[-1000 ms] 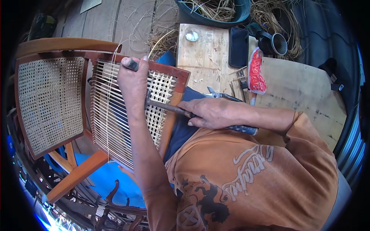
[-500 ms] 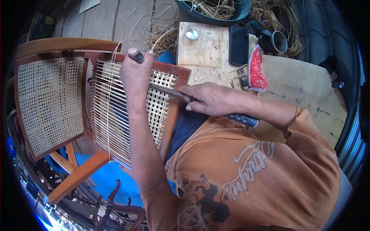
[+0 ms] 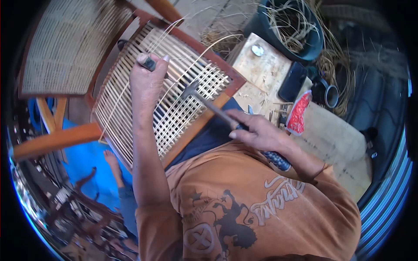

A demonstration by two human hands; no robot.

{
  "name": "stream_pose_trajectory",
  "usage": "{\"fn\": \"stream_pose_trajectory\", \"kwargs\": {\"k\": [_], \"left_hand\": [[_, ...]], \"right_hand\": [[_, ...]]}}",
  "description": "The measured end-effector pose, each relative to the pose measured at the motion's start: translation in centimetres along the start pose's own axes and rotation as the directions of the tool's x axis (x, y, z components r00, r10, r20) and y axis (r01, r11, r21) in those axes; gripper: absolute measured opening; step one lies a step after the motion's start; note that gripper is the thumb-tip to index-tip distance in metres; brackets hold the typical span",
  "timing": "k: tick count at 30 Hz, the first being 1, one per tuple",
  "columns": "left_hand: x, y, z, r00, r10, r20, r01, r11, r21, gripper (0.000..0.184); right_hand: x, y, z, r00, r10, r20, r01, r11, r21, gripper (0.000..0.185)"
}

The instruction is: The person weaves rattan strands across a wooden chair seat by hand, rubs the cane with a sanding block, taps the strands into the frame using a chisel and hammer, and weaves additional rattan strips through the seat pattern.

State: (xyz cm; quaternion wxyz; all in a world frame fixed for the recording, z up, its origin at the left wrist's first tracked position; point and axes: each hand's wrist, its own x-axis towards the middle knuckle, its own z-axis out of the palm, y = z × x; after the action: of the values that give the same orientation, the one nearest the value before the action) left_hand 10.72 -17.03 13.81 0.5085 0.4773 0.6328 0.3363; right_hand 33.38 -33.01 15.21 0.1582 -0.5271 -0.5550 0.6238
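My left hand [image 3: 150, 82] is closed in a fist over the chair seat, wrapped round a dark-handled tool [image 3: 149, 65]. Only the handle's end stands out by my thumb; a thin shaft seems to run from the fist toward the weave, its tip unclear. In my right hand [image 3: 257, 130] is a hammer [image 3: 217, 111], gripped by its dark patterned handle. The hammer's head lies over the woven part of the cane seat [image 3: 174, 126], to the right of my left fist. Cane strands cross the seat's reddish wooden frame, and a loose strand [image 3: 217, 40] arches above it.
A caned chair back [image 3: 69, 52] rises at the left. Right of the seat are a wooden board [image 3: 265, 65], a phone [image 3: 292, 81], a red-and-white packet [image 3: 298, 115] and a dark mug [image 3: 324, 93]. A bucket [image 3: 315, 43] of cane strips stands behind. Another person's foot [image 3: 112, 161] shows lower left.
My view has turned, so the chair appears tilted. The hammer's head, earlier close beside my left fist, now shows farther right over the weave. Both hands keep their tools.
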Motion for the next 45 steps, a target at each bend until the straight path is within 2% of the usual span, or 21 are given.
{"fn": "stream_pose_trajectory", "kwargs": {"k": [3, 6, 10, 11, 14, 18, 22, 23, 25, 27, 28, 30, 31, 32, 34, 35, 38, 40, 41, 44, 45], "left_hand": [[-1.6, -0.6, -1.7, 0.999, -0.047, -0.01, 0.047, 0.999, 0.027, 0.019], [-1.9, -2.3, -2.1, 1.0, -0.01, 0.002, 0.01, 0.999, 0.05, 0.018], [-3.0, -2.5, -1.8, 0.999, -0.037, 0.026, 0.037, 0.999, 0.008, 0.018], [-2.8, -3.1, -1.7, 0.999, -0.03, 0.04, 0.029, 0.999, 0.027, 0.018], [-2.9, -3.6, -1.3, 0.998, -0.028, 0.055, 0.028, 1.0, 0.0, 0.018], [-2.9, -3.5, -0.9, 0.996, -0.039, 0.074, 0.037, 0.999, 0.03, 0.017], [-2.7, -3.8, -0.5, 0.995, -0.052, 0.087, 0.048, 0.998, 0.049, 0.016], [-2.6, -3.9, -0.5, 0.998, 0.02, 0.059, -0.028, 0.991, 0.133, 0.015], [-3.0, -3.2, -1.3, 0.999, 0.0, 0.044, -0.002, 1.0, 0.029, 0.015], [-3.8, -1.2, -2.5, 0.998, -0.012, -0.062, 0.008, 0.997, -0.071, 0.015], [-3.7, -1.8, -3.1, 0.977, 0.089, -0.196, -0.118, 0.983, -0.142, 0.016], [-5.4, 0.0, -3.9, 0.956, 0.043, -0.289, -0.05, 0.999, -0.015, 0.021], [-6.0, -1.5, -3.7, 0.925, 0.289, -0.246, -0.284, 0.957, 0.057, 0.025], [-6.7, -3.0, -3.4, 0.835, 0.518, -0.183, -0.505, 0.855, 0.117, 0.029], [-9.6, -2.0, -1.8, 0.756, 0.651, 0.067, -0.651, 0.736, 0.188, 0.036], [-10.9, -1.9, -0.7, 0.695, 0.696, 0.179, -0.718, 0.666, 0.202, 0.036], [-12.9, -2.6, 1.9, 0.633, 0.67, 0.387, -0.736, 0.676, 0.034, 0.032], [-13.0, -3.0, 2.4, 0.597, 0.637, 0.487, -0.708, 0.705, -0.054, 0.034], [-12.7, -3.3, 2.3, 0.599, 0.648, 0.47, -0.708, 0.703, -0.067, 0.035], [-12.0, -4.1, 0.3, 0.768, 0.571, 0.29, -0.57, 0.816, -0.095, 0.038], [-11.0, -4.2, -0.9, 0.815, 0.538, 0.216, -0.521, 0.843, -0.133, 0.044]], "right_hand": [[-0.2, -0.9, -0.6, 0.981, 0.174, -0.09, -0.145, 0.953, 0.266, 0.055], [-0.3, -1.8, -0.9, 0.976, 0.214, -0.04, -0.193, 0.934, 0.3, 0.055], [-0.5, -0.9, 0.2, 0.999, 0.029, 0.023, -0.029, 0.999, 0.019, 0.055], [-0.5, -1.7, 0.2, 0.988, 0.136, 0.069, -0.136, 0.991, -0.007, 0.054], [-0.4, -1.0, 1.4, 0.999, -0.014, 0.047, 0.015, 1.0, -0.017, 0.053], [0.0, -0.8, 2.6, 0.991, -0.109, 0.082, 0.113, 0.993, -0.046, 0.054], [1.1, -1.0, 3.3, 0.983, -0.063, 0.175, 0.066, 0.998, -0.016, 0.055], [1.3, -1.0, 3.2, 0.985, -0.064, 0.158, 0.071, 0.997, -0.039, 0.055], [1.9, -1.1, 3.0, 0.988, -0.083, 0.132, 0.094, 0.992, -0.08, 0.054], [0.6, -1.7, 2.8, 1.0, -0.012, -0.01, 0.012, 1.0, 0.01, 0.047], [-0.5, -1.8, 2.7, 0.996, 0.036, -0.081, -0.031, 0.998, 0.059, 0.043], [-2.4, -0.3, 2.6, 0.947, 0.127, -0.294, -0.08, 0.983, 0.168, 0.037], [-3.1, 0.6, 2.6, 0.896, 0.218, -0.387, -0.138, 0.964, 0.225, 0.031], [-3.7, 1.8, 2.6, 0.826, 0.309, -0.471, -0.188, 0.939, 0.288, 0.026], [-4.7, 4.9, 3.0, 0.712, 0.326, -0.622, -0.272, 0.945, 0.183, 0.017], [-5.1, 5.2, 3.6, 0.627, 0.408, -0.663, -0.407, 0.898, 0.168, 0.017], [-7.8, 12.8, 6.8, 0.581, 0.233, -0.78, -0.45, 0.891, -0.069, 0.019], [-8.8, 12.3, 8.1, 0.549, 0.436, -0.713, -0.537, 0.838, 0.099, 0.019], [-8.6, 12.1, 8.1, 0.529, 0.525, -0.667, -0.572, 0.801, 0.177, 0.019], [-7.9, 10.5, 7.1, 0.516, 0.555, -0.653, -0.42, 0.828, 0.371, 0.022], [-7.4, 9.2, 6.0, 0.543, 0.516, -0.663, -0.382, 0.855, 0.352, 0.028]]}}
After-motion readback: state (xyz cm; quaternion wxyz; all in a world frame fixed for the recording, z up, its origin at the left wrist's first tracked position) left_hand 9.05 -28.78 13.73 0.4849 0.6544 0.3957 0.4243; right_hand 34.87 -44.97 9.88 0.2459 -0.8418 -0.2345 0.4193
